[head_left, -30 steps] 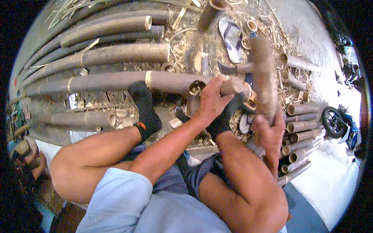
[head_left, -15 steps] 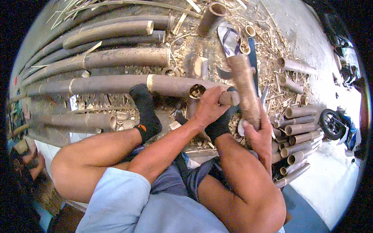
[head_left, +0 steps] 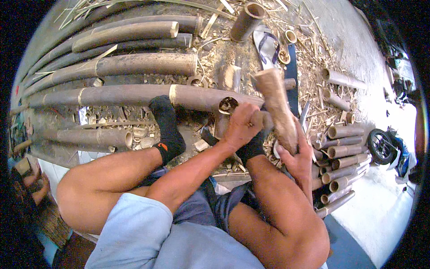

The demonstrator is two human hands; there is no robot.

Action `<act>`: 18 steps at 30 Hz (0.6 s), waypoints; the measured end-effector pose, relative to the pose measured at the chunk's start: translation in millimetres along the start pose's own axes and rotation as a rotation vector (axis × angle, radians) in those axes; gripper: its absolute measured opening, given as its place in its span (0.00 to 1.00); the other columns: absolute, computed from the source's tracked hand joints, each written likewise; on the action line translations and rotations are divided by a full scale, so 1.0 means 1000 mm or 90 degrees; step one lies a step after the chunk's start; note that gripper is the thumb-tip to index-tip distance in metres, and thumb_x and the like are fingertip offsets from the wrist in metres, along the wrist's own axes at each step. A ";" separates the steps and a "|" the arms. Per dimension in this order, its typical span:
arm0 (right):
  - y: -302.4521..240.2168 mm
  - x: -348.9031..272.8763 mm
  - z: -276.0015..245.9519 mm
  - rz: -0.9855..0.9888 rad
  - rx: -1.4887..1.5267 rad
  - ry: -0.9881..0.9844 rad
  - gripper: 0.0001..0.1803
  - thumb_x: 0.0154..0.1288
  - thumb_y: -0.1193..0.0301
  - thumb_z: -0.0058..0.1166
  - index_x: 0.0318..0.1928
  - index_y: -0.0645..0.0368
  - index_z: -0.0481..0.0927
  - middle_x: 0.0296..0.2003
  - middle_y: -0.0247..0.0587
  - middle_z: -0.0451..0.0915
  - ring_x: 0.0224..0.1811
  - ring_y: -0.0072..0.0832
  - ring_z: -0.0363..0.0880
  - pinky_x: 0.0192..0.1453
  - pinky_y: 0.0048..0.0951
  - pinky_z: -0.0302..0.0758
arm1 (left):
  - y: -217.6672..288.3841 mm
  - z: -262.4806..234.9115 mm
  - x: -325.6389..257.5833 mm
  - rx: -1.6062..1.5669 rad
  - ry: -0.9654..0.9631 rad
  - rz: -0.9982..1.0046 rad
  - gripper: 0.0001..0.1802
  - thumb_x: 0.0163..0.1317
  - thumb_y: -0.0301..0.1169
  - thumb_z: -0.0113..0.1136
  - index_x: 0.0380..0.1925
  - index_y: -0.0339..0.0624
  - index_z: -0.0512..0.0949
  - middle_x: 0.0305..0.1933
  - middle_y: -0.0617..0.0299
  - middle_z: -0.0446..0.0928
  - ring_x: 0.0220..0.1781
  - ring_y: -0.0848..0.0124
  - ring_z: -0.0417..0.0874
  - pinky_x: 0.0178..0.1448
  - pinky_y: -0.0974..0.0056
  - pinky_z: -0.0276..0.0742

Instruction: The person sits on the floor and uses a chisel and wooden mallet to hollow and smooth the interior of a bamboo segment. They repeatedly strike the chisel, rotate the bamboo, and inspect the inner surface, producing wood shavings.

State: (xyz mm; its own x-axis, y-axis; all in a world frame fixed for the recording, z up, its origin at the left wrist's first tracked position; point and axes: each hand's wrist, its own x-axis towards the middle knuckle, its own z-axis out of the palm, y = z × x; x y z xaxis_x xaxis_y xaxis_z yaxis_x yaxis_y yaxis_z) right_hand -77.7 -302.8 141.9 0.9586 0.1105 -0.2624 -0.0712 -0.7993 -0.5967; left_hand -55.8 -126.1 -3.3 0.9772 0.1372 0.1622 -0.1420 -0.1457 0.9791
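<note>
My left hand (head_left: 242,123) is wrapped round a wooden-handled tool (head_left: 262,121), its blurred butt end pointing right; the tool's far end is hidden. To its right, my right hand (head_left: 299,154) grips the narrow lower part of a wooden club (head_left: 277,96). The club's thick end points up and away, smeared by motion. Beside my left hand lies a long brown bamboo pole (head_left: 130,95), running across in front of me. A dark round opening (head_left: 228,106) with a pale, ragged rim shows next to the left hand. My black-socked left foot (head_left: 168,123) touches the pole's near side.
More bamboo poles (head_left: 148,65) lie beyond, at the left. Short bamboo tubes (head_left: 346,148) are stacked at the right, near a motorcycle wheel (head_left: 381,146). A bamboo tube (head_left: 247,22) stands by a flip-flop (head_left: 267,45). Wood chips cover the floor. Another person's hand (head_left: 41,190) shows far left.
The thick end of the club has tipped slightly left and lower, toward the tool's handle. The left hand keeps its grip with only a small shift.
</note>
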 end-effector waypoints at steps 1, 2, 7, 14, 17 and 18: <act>0.002 0.001 0.000 -0.007 0.089 0.076 0.51 0.49 0.64 0.73 0.74 0.58 0.64 0.50 0.56 0.85 0.49 0.41 0.86 0.56 0.42 0.80 | -0.001 -0.003 -0.004 0.005 0.002 0.007 0.20 0.47 0.26 0.73 0.41 0.41 0.76 0.40 0.48 0.77 0.46 0.45 0.80 0.51 0.48 0.76; 0.002 0.000 0.002 0.049 0.141 0.093 0.50 0.49 0.64 0.72 0.73 0.58 0.65 0.49 0.55 0.85 0.48 0.41 0.87 0.55 0.42 0.81 | -0.001 -0.001 -0.003 0.068 0.088 0.136 0.19 0.48 0.27 0.72 0.40 0.41 0.76 0.38 0.49 0.75 0.43 0.45 0.78 0.49 0.49 0.75; -0.002 0.001 0.002 0.056 0.049 -0.026 0.49 0.54 0.63 0.72 0.75 0.54 0.63 0.49 0.52 0.85 0.49 0.39 0.86 0.57 0.39 0.80 | 0.004 -0.004 0.006 -0.008 0.018 0.019 0.19 0.49 0.27 0.71 0.40 0.41 0.75 0.37 0.49 0.73 0.42 0.45 0.77 0.48 0.50 0.74; -0.016 -0.009 -0.007 0.020 0.355 0.224 0.33 0.58 0.57 0.69 0.56 0.65 0.72 0.33 0.41 0.82 0.27 0.28 0.81 0.30 0.31 0.79 | 0.028 0.003 0.010 -0.047 0.022 0.098 0.23 0.45 0.26 0.72 0.42 0.41 0.74 0.39 0.49 0.74 0.44 0.45 0.77 0.49 0.49 0.74; -0.017 -0.009 -0.005 -0.064 0.428 0.248 0.38 0.54 0.55 0.73 0.57 0.66 0.72 0.33 0.41 0.82 0.29 0.28 0.81 0.31 0.30 0.79 | 0.019 0.005 0.008 -0.025 0.052 0.036 0.22 0.46 0.26 0.72 0.41 0.41 0.73 0.39 0.50 0.73 0.45 0.46 0.77 0.50 0.51 0.74; -0.016 -0.007 -0.003 -0.035 0.320 0.218 0.42 0.51 0.57 0.74 0.63 0.63 0.71 0.40 0.43 0.84 0.36 0.34 0.84 0.41 0.34 0.80 | 0.014 0.004 0.006 -0.019 0.070 0.009 0.22 0.47 0.26 0.72 0.41 0.41 0.73 0.39 0.50 0.73 0.45 0.46 0.77 0.51 0.51 0.74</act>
State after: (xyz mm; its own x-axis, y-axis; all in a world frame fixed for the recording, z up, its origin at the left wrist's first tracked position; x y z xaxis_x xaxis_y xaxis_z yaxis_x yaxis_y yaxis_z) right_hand -82.7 -293.1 155.6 0.9928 -0.1192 -0.0130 -0.0613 -0.4115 -0.9094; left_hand -51.2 -131.6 11.2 0.9521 0.2416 0.1873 -0.1625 -0.1192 0.9795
